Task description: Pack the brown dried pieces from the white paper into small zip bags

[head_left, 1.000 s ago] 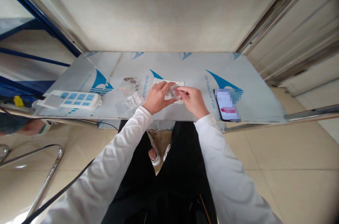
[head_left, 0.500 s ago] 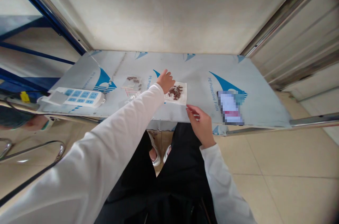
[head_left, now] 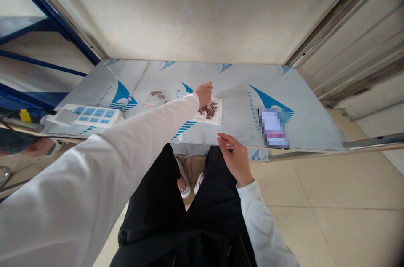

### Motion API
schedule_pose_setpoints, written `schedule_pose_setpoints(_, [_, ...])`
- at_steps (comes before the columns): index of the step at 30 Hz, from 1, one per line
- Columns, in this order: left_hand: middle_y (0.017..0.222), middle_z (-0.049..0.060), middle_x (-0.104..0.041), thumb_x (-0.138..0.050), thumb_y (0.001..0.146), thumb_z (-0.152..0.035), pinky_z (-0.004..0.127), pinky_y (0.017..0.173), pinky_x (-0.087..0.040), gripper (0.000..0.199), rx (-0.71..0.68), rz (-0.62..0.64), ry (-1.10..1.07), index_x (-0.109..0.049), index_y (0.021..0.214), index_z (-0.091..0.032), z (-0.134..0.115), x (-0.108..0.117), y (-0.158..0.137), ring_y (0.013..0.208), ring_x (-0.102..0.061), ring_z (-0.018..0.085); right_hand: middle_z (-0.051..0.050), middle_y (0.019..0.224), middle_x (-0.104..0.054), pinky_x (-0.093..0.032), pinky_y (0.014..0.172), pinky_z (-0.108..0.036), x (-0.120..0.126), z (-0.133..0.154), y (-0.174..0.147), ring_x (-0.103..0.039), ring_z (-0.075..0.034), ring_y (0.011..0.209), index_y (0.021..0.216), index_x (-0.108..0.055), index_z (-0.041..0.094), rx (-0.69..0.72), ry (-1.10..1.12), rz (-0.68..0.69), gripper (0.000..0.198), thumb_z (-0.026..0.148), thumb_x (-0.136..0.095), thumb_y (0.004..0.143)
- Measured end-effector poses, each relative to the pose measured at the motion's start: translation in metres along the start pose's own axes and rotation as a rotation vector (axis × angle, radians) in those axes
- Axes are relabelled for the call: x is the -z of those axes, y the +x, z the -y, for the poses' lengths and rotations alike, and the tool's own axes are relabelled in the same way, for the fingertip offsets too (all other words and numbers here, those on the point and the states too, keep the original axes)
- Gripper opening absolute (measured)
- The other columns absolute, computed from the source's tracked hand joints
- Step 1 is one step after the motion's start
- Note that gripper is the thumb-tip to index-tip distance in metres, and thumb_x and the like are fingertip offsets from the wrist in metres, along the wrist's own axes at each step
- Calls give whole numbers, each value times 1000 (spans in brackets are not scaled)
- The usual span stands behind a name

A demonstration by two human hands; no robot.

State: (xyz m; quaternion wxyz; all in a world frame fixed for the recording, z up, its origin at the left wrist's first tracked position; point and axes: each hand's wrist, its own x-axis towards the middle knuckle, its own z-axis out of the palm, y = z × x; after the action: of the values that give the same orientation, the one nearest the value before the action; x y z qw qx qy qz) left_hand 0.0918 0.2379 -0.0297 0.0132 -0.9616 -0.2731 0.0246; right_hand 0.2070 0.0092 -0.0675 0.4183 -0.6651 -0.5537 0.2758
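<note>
On a white sheet [head_left: 217,120] lies a loose cluster of small reddish-brown pieces [head_left: 209,110]; their kind is too small to tell. My left hand [head_left: 203,93] is over the sheet's upper left part, back toward me. Its visible fingers bend a little and point right, while the thumb and any grip are hidden. Below the sheet, over the front edge of the table, my right hand [head_left: 235,158] hangs apart from it. Its fingers are loosely curled, thumb and index tips close but apart, and nothing shows between them. A clear bag [head_left: 155,99] with similar brown pieces lies to the left.
The film-covered metal table [head_left: 176,74] meets a pale wall at the back. A white power strip [head_left: 94,116] lies at its left, a pixelated phone [head_left: 273,128] at its right. Another person's arm [head_left: 41,148] shows beyond the left edge.
My left hand has moved right, and its forearm now covers more of the clear bag. From beside the sheet's lower right corner, my right hand has drawn back toward me.
</note>
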Motion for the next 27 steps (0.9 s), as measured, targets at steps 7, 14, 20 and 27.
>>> schedule_pose_setpoints(7, [82, 9, -70, -62, 69, -16, 50, 105, -21, 13, -10, 28, 10, -71, 68, -25, 2, 6, 0, 115, -48, 30, -10, 96, -74, -55, 77, -37, -2, 0, -3, -69, -21, 85, 104, -70, 16, 4, -7, 5, 30, 34, -52, 89])
schedule_pose_setpoints(14, [95, 6, -73, -58, 72, -11, 42, 111, -17, 17, -106, 104, 366, -71, 72, -22, -2, 13, -2, 115, -51, 24, -9, 97, -74, -54, 77, -36, -7, -3, -4, -69, -21, 84, 104, -70, 18, 4, -13, 21, 29, 35, -52, 89])
schedule_pose_setpoints(20, [87, 5, -73, -56, 72, -6, 40, 107, -22, 22, -158, 89, 407, -70, 69, -22, -4, 20, -8, 109, -54, 23, -8, 97, -74, -55, 78, -36, -7, -5, -4, -69, -21, 84, 105, -70, 18, -1, 0, 24, 29, 35, -52, 89])
schedule_pose_setpoints(27, [91, 6, -72, -57, 72, -4, 40, 102, -26, 20, -160, 47, 377, -69, 71, -20, 6, 21, -20, 108, -54, 24, -8, 98, -74, -55, 79, -36, -7, -5, -4, -69, -21, 86, 105, -70, 18, 3, 10, 28, 28, 33, -52, 89])
